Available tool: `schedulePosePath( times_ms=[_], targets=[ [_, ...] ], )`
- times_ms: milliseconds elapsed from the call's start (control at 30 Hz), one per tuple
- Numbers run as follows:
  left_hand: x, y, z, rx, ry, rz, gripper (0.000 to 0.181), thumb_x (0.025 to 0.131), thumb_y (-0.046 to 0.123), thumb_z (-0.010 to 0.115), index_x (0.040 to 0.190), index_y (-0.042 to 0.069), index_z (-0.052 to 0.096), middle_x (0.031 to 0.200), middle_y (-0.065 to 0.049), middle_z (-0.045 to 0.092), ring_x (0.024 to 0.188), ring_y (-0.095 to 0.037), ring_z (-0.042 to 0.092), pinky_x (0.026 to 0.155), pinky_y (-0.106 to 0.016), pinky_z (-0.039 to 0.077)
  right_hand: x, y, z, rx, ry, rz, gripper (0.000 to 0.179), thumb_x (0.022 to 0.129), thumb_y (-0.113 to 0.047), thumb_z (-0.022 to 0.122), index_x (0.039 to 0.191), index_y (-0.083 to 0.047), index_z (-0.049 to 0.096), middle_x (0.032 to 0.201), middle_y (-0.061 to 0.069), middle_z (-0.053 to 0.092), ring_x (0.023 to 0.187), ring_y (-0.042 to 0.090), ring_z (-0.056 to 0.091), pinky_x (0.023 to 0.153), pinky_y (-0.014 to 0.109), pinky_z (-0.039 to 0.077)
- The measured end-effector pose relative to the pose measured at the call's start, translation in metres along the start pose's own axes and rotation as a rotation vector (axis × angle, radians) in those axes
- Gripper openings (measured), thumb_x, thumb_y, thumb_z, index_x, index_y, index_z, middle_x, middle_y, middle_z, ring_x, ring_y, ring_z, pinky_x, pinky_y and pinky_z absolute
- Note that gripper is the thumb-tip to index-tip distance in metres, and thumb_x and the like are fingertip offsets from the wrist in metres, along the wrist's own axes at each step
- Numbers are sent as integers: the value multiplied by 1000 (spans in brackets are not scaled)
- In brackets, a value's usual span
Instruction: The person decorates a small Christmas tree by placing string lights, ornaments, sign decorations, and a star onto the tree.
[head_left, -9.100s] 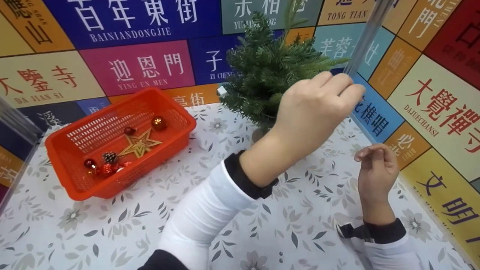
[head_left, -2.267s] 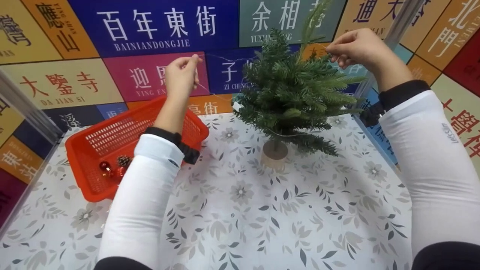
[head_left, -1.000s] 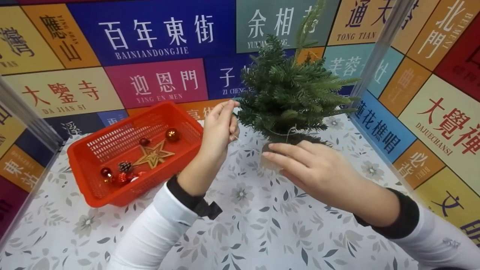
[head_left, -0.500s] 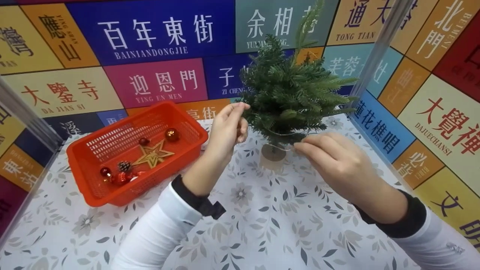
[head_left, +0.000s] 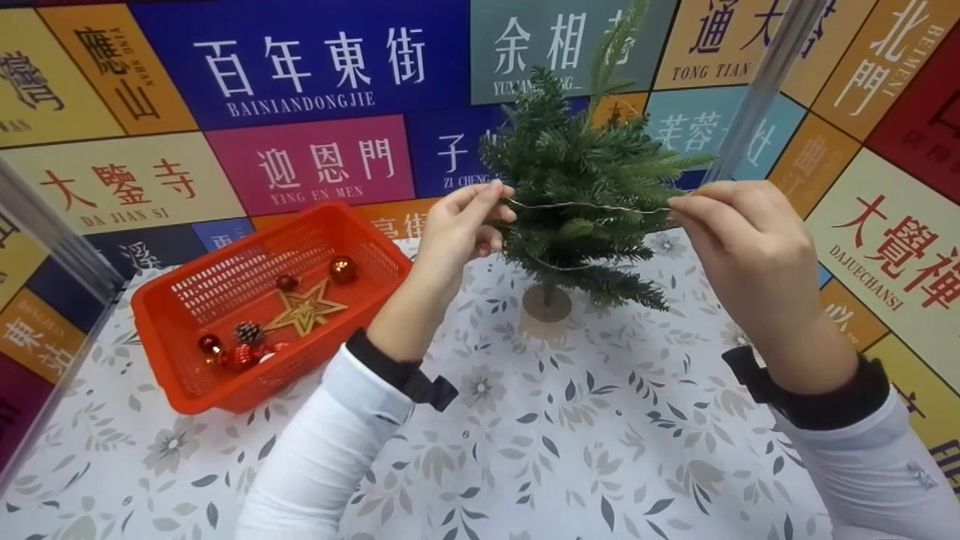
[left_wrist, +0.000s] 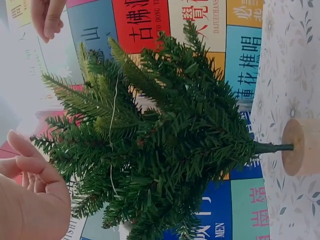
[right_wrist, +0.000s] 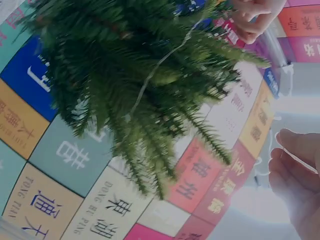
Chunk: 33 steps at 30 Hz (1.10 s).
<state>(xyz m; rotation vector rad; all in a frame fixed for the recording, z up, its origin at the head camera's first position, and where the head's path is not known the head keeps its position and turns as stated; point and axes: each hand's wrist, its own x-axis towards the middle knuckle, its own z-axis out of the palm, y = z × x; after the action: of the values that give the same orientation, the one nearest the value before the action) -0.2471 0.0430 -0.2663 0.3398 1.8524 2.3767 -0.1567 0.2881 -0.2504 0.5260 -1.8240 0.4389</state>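
Note:
Between my two hands, a thin silvery string-light wire (head_left: 585,205) stretches across the front of a small artificial Christmas tree (head_left: 574,157). My left hand (head_left: 459,236) pinches it at the tree's left side, thumb against finger. On the right, the fingertips of my right hand (head_left: 757,255) pinch the other part. More wire loops round the lower branches. The tree stands upright on a round wooden base (head_left: 545,321). In the left wrist view the wire (left_wrist: 114,107) crosses the branches; the right wrist view shows the wire (right_wrist: 147,80) over the needles.
Left of the tree sits an orange-red plastic basket (head_left: 150,337) holding a gold star (head_left: 307,309), a pine cone (head_left: 247,331), a gold ball (head_left: 343,268) and several red ornaments. A patterned white cloth (head_left: 480,450) covers the table. Panels with lettering stand behind and to the right.
Over the last second my right hand has moved up and right from near the wooden base, drawing the wire across the tree's front. My left hand has shifted slightly right and up.

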Motion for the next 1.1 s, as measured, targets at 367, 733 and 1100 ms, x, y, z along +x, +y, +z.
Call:
schedulePosePath(
  times_ms=[367,733,1100],
  targets=[
    [10,3,2,218,-11,40,24,93,25,65,105,5,73,62,3,58,45,-5,40,43,-16,32,0,25,-1,-87,-138,118,11,88,-8,70,91,2,73,97,16,71,93,35,64,94,29,50],
    [7,0,7,443,55,122,22,87,29,73,98,9,75,80,0,68,65,-7,54,59,-20,46,-20,23,6,-129,98,79,4,84,0,70,86,4,71,82,23,65,75,39,58,75,37,51],
    [8,-2,10,531,100,185,24,87,35,72,98,13,74,84,1,67,72,-9,55,64,-21,47,-29,28,17,-162,116,122,6,84,-3,70,82,1,72,76,21,70,67,40,61,82,46,49]
  ],
)
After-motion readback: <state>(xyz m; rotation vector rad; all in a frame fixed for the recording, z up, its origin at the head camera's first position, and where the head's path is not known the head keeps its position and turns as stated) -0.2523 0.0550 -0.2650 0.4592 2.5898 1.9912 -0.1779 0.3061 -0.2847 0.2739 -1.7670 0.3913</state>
